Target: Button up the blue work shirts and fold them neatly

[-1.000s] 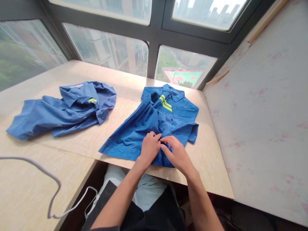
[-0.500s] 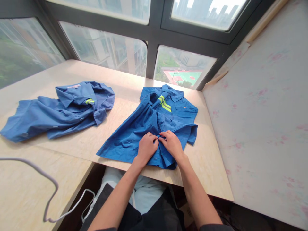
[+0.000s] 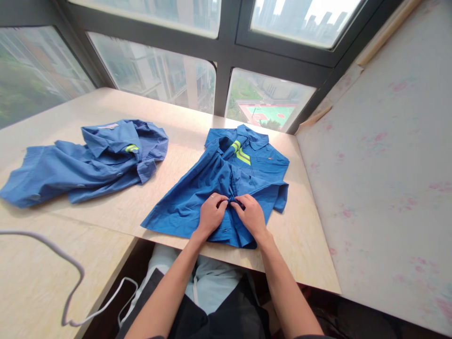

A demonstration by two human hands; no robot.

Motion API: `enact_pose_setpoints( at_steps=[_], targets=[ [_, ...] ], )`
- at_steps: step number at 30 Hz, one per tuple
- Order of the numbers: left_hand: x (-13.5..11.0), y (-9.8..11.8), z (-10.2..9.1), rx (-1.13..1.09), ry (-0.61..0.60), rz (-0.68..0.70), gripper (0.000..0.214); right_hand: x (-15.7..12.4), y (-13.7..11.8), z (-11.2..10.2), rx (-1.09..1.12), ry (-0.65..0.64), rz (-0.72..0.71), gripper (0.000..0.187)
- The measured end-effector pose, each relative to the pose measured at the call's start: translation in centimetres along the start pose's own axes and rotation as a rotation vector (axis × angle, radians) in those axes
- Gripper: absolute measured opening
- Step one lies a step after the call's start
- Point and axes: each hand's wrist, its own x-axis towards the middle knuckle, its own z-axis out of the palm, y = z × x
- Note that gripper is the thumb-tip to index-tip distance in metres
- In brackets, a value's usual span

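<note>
A blue work shirt [image 3: 197,188] with yellow-green reflective stripes lies front up on the table, its collar toward the window. My left hand [image 3: 212,212] pinches the front edge of the shirt between thumb and fingers, near the lower middle. Close beside it, my right hand [image 3: 250,214] pinches the opposite side of the front opening. The cloth bunches into folds between the fingertips. Whether a button is held there cannot be made out.
Another blue shirt [image 3: 95,165] lies crumpled on the left of the pale wooden table [image 3: 169,127]. A white cable [image 3: 74,282] loops at the lower left. Windows stand behind, and a flowered wall [image 3: 381,179] borders the right side.
Both hands have shifted slightly left, and the fingertips have moved a little apart with folded cloth showing between them. The shirts lie as before.
</note>
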Motion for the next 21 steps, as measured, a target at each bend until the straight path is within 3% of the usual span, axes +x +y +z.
enact_pose_setpoints(
  at_steps=[6,9,14,21],
  targets=[
    [-0.4,-0.2,0.3,-0.026,0.04,0.008,0.009,-0.4,-0.7,-0.2,0.211,0.033,-0.047,0.02],
    [-0.7,-0.2,0.5,-0.027,0.072,0.055,0.025,-0.4,-0.9,-0.5,0.276,0.038,-0.047,0.02],
    [-1.0,-0.1,0.4,0.068,0.055,0.195,0.03,-0.4,-1.1,-0.7,0.293,0.034,-0.046,0.022],
    [-0.9,-0.3,0.6,0.081,0.073,0.254,0.026,-0.6,-1.2,-0.9,0.321,-0.027,-0.062,0.019]
  ],
)
